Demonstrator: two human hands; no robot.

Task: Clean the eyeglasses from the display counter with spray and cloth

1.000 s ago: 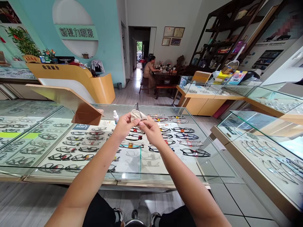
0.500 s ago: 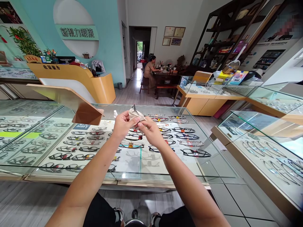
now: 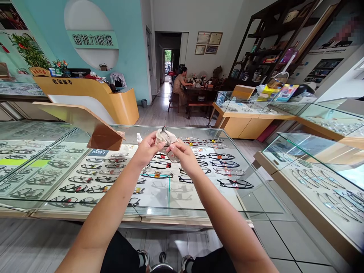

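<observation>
Above the glass display case, both hands pinch a beige cleaning cloth. My left hand is closed on the cloth's left side, thumb on top. From the right, my right hand is closed with thumb and fingertips on its lower edge. The cloth is wrapped around what looks like a pair of glasses; a thin dark part pokes out at the top, and a rounded lens-like piece shows below the right fingertips. Cloth and fingers hide the rest.
Under the glass lie rows of eyeglasses. A small white bottle stands left of my hands, beside a tilted wooden-backed stand. Another display case is at the right. A person sits at a far table.
The cloth has turned and spread wider between my hands. My right fingers have shifted slightly, and the rounded lens-like piece now shows beneath them. The dark part sticks out less.
</observation>
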